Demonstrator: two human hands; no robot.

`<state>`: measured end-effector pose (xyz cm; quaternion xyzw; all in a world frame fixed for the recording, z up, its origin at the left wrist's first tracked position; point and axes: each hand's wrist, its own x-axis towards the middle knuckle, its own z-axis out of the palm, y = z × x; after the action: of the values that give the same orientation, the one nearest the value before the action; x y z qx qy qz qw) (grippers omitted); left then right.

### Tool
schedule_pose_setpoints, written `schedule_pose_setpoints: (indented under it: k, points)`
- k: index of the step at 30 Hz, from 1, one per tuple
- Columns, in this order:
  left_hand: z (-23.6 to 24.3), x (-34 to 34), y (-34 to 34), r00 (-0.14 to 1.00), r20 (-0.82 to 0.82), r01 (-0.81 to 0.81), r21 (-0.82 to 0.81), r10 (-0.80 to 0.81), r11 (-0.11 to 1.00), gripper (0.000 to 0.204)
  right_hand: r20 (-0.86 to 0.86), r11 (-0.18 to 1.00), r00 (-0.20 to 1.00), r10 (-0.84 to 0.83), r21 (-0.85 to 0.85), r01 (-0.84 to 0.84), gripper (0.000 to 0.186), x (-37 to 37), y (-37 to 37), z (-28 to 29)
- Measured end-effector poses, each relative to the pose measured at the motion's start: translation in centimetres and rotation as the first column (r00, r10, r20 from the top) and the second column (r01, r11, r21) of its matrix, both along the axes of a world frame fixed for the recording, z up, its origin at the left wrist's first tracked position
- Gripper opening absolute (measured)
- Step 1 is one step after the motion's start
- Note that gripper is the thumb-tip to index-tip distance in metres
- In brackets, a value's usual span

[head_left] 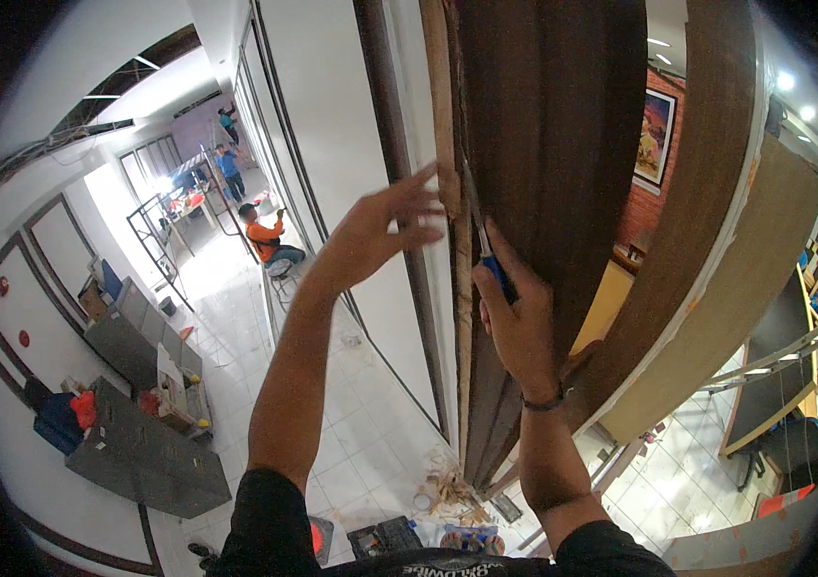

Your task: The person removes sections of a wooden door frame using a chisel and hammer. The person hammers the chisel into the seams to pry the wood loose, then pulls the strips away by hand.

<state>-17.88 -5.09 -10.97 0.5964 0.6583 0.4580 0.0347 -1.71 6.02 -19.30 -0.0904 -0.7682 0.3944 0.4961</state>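
Note:
My right hand (522, 322) is closed around the blue handle of a screwdriver (498, 274). Its long metal shaft points up, along the seam between a dark brown wood panel (558, 144) and a pale, rough-edged wood strip (443, 96). Whether the tip sits in the gap is too small to tell. My left hand (395, 226) is raised beside that strip, fingers apart and slightly blurred, holding nothing. Its fingertips are close to the strip; contact is unclear.
Wood scraps (452, 495) and an open black tool case (385, 539) lie on the tiled floor below. Left stand grey cabinets (149, 457). A person in orange (265, 236) sits on a stool farther off, with other people beyond. A ladder (774, 361) stands right.

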Motion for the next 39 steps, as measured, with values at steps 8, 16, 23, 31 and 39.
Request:
schedule_pose_setpoints:
  k: [8,16,23,31,39]
  points:
    - [-12.4,2.8,3.2,0.955,0.142,-0.27,0.04,0.262,0.962,0.074,-0.127,0.674,0.802,0.583,-0.476,-0.565,0.053,-0.8,0.3,-0.9]
    - [-15.5,1.7,4.6,0.936,-0.149,-0.255,0.332,0.318,0.908,0.076,-0.202,0.823,0.858,0.472,-0.247,-0.511,0.061,-4.5,-1.0,-2.8]
    - [-19.8,-0.6,4.9,0.92,0.35,-0.026,0.506,-0.177,0.862,0.076,-0.319,0.765,0.78,0.539,-0.203,-0.612,0.068,-7.3,-3.3,-4.4]
    - [-17.3,1.5,5.8,0.859,-0.178,-0.472,0.087,0.48,0.877,0.084,-0.705,0.064,0.2,0.68,-0.216,-0.974,0.045,-10.9,-8.5,-4.9]
    - [-16.6,1.9,4.3,0.976,0.027,-0.213,0.324,0.216,0.922,0.064,-0.307,0.89,0.894,0.327,-0.22,-0.4,0.054,-2.4,-2.5,-2.5]
